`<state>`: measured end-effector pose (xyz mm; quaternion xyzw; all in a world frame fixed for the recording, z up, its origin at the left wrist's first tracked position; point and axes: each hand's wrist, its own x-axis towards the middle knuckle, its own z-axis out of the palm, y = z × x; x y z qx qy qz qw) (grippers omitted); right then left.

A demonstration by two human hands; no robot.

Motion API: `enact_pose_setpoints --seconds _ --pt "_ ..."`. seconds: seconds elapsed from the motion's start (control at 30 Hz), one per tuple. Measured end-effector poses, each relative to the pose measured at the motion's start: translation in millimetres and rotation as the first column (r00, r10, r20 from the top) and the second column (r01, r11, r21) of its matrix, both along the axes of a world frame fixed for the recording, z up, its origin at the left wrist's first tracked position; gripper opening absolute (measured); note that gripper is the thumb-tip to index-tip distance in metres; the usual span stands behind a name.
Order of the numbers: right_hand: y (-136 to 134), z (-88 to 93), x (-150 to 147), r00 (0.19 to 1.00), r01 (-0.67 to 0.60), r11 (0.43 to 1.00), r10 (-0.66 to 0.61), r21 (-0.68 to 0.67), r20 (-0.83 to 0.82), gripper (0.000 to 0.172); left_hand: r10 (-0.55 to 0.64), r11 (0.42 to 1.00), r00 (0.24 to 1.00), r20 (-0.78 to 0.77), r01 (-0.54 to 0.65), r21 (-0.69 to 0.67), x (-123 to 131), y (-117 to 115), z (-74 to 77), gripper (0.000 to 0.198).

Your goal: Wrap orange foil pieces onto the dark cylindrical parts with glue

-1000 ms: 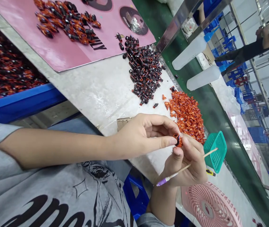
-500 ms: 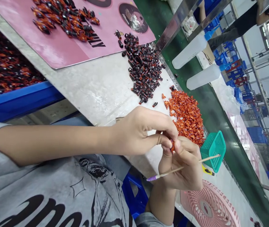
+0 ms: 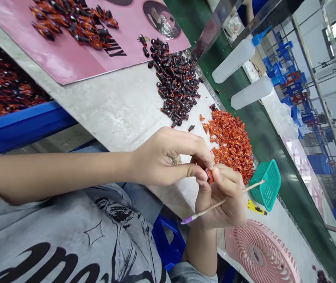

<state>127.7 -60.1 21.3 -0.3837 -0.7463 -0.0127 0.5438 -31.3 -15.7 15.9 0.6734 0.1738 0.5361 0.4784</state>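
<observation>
My left hand (image 3: 168, 157) pinches a small orange-and-dark piece (image 3: 209, 176) between thumb and fingertips. From the other side, my right hand (image 3: 224, 196) grips the same piece, so the fingertips of both hands meet around it. A thin wooden stick with a purple tip (image 3: 187, 220) also passes through my right hand. Beyond the hands lies a heap of small orange pieces (image 3: 233, 145), and left of that a heap of black tubular pieces with orange ends (image 3: 176, 82). Fingers hide part of the held piece.
Joined black-and-orange pieces (image 3: 73, 23) lie on a pink sheet (image 3: 76, 65). A blue bin (image 3: 23, 124) holds many more. Near my right hand are a green basket (image 3: 265, 184), a yellow cutter (image 3: 256, 207) and a pink fan (image 3: 259, 251). Two white bottles (image 3: 234, 61) stand beyond.
Both hands have shifted slightly left and up in the view, still together on the piece. The whole scene has also shifted a little left.
</observation>
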Motion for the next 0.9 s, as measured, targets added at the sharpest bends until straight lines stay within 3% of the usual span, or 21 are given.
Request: enact_pose_setpoints --seconds 0.13,0.3,0.43,0.6,0.7,0.77,0.9 --pt "-0.4 -1.7 -0.9 0.997 0.043 0.998 -0.046 0.052 0.058 0.015 -0.034 0.998 0.997 0.073 0.038 -0.057 -1.4 0.7 -1.9 0.011" --pt "-0.3 -1.5 -4.0 0.996 0.057 0.995 -0.062 0.079 0.063 0.019 -0.068 0.994 0.996 -0.059 0.063 -0.085 -1.7 -1.2 -1.2 0.035" --pt "0.2 -3.9 -2.9 0.999 0.026 0.999 -0.028 0.048 0.041 0.023 -0.092 0.991 0.989 -0.114 0.08 -0.104 -0.5 -2.4 0.2 0.033" --pt "-0.6 -6.9 0.3 0.986 -0.084 0.978 0.054 -0.189 -0.155 0.045 -0.05 0.995 0.991 -0.125 0.038 -0.097 1.9 -3.5 0.4 0.021" --pt "-1.9 -4.7 0.1 0.978 -0.154 0.916 0.087 -0.369 -0.191 0.034 0.004 1.0 0.99 -0.143 -0.003 0.011 3.1 -4.4 -2.7 0.015" --pt "-2.6 -3.1 0.2 0.973 -0.204 0.864 0.128 -0.46 -0.19 0.037 0.039 0.995 0.986 -0.159 -0.024 0.095 2.9 -4.9 -4.5 0.013" --pt "-3.3 -2.6 1.9 0.938 -0.319 0.797 0.187 -0.512 -0.292 0.036 0.06 0.971 0.979 -0.192 -0.013 0.237 0.2 -4.9 -3.2 0.008"
